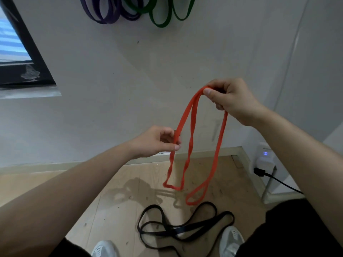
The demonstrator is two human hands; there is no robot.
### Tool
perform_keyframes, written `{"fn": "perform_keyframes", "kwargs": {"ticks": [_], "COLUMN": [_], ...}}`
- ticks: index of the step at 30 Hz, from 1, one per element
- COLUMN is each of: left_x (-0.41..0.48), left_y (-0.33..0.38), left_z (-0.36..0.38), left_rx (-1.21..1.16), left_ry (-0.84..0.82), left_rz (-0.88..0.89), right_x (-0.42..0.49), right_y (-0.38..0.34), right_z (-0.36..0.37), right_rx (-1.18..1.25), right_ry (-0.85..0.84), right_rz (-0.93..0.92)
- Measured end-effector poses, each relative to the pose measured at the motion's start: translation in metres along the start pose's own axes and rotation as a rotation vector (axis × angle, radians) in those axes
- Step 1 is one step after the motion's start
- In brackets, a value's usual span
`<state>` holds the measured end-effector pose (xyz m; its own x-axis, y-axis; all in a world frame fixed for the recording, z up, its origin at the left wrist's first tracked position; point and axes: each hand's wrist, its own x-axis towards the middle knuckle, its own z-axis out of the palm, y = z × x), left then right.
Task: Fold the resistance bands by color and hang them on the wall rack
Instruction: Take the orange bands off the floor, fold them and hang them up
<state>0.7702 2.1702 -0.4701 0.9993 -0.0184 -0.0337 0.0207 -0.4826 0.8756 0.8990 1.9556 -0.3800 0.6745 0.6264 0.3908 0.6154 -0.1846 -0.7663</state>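
I stand on a pale wood floor point(115, 182), scuffed and flecked with dark marks. It meets a white wall point(130, 71) at a light baseboard point(204, 152). A dark-framed window point(22, 52) sits high on the left of the wall. Low in the right corner a white adapter point(264, 160) with a small blue light is plugged in, and a black plug point(259, 172) just below it trails a cable point(284, 184) off to the right.

At the top of the wall hang purple bands point(104, 13) and, just to their right, green bands point(161, 19). Their loops droop down and their tops are cut off by the edge of the view.

On the floor between my white shoes point(232, 240) lie black bands point(185, 227) in a loose tangle of loops.

The red band point(220, 141) is in the air in front of the wall. My right grip point(232, 101) is the higher one and pinches its folded top between thumb and forefinger, the other fingers curled. My left grip point(156, 141), lower and to the left, pinches one strand between thumb and fingertips. From these two holds the band hangs in long narrow loops, slightly twisted. The longest loop ends just above the black bands in the picture; I cannot tell whether it touches the floor.
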Motion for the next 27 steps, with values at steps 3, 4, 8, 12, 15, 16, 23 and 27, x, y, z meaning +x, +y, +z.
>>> {"fn": "perform_keyframes", "kwargs": {"ticks": [3,4,8,12,15,16,23,27], "left_x": [-0.001,-0.001,0.003,0.005,0.005,0.005,0.000,-0.002], "left_y": [-0.008,-0.010,-0.013,-0.009,-0.011,-0.012,-0.018,-0.019], "left_z": [-0.002,-0.003,-0.008,-0.018,-0.030,-0.035,-0.047,-0.047], "left_rx": [0.069,0.103,0.165,0.224,0.257,0.285,0.580,0.507], "left_ry": [-0.062,-0.058,0.159,0.470,0.678,0.751,0.827,0.565], "left_rz": [-0.029,-0.037,-0.095,-0.106,-0.085,-0.087,-0.275,-0.271], "right_x": [0.000,0.001,0.001,0.002,0.001,0.000,0.002,0.002], "right_y": [0.007,0.009,0.017,0.024,0.028,0.030,0.032,0.029], "right_z": [-0.006,-0.006,-0.005,-0.004,-0.003,-0.003,-0.001,0.002], "right_rx": [0.013,0.010,-0.049,-0.136,-0.187,-0.197,-0.190,-0.136], "right_ry": [0.034,0.037,0.007,-0.026,-0.057,-0.058,-0.051,-0.050], "right_rz": [0.037,0.047,0.075,0.104,0.117,0.124,0.141,0.133]}}
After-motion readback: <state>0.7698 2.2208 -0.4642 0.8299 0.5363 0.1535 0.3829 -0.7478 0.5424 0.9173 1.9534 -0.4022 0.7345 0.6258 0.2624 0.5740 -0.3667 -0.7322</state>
